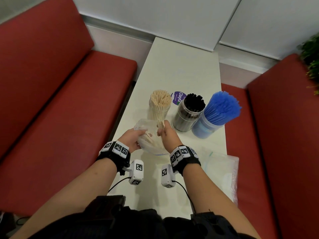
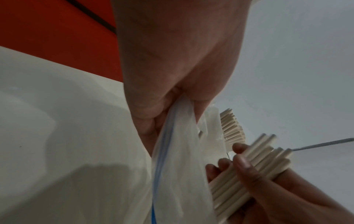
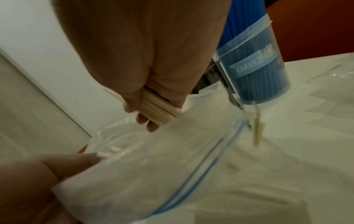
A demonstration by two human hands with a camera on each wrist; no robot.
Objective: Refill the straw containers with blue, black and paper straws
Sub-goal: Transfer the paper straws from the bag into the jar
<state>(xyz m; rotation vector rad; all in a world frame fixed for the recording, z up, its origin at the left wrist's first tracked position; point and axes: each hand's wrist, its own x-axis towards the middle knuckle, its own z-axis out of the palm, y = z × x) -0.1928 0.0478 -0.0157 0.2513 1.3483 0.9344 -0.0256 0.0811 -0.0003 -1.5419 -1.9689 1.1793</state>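
Observation:
Three clear jars stand in a row on the white table (image 1: pixel 179 66): one of paper straws (image 1: pixel 159 105), one of black straws (image 1: pixel 189 112), one of blue straws (image 1: pixel 215 114). My left hand (image 1: pixel 132 139) grips the rim of a clear zip bag (image 1: pixel 148 137) that holds a few paper straws. My right hand (image 1: pixel 166 132) grips a bundle of paper straws (image 2: pixel 254 171) just above the bag's mouth, in front of the paper straw jar. In the right wrist view the bundle (image 3: pixel 159 108) sits between curled fingers, with the blue jar (image 3: pixel 254 71) behind.
Red bench seats (image 1: pixel 69 104) flank the narrow table. Flat clear plastic bags (image 1: pixel 219 168) lie at the table's near right edge. A purple round sticker (image 1: pixel 178 97) lies behind the jars. A green plant (image 1: pixel 310 54) shows at far right.

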